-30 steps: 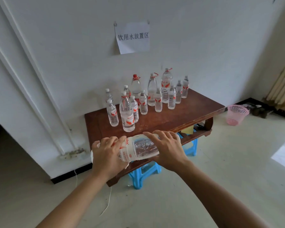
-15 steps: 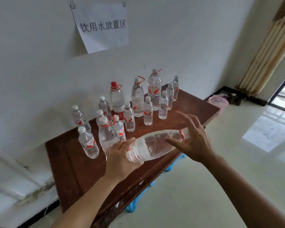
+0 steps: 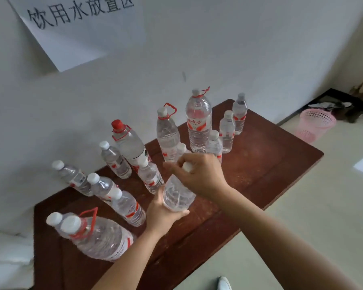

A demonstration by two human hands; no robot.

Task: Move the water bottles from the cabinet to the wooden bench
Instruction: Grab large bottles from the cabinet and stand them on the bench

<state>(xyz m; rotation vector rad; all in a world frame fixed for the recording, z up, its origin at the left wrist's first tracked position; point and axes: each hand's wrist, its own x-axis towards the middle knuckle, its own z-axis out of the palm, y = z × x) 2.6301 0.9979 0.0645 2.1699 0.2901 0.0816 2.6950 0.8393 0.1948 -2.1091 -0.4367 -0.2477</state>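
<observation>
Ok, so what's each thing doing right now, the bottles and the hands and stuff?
Held bottle: capped, nearly upright, in both hands.
Left hand: holds its base.
Right hand: grips its top.
Other bottles: capped, standing on the wooden bench.
Pink basket: upright on the floor.
</observation>
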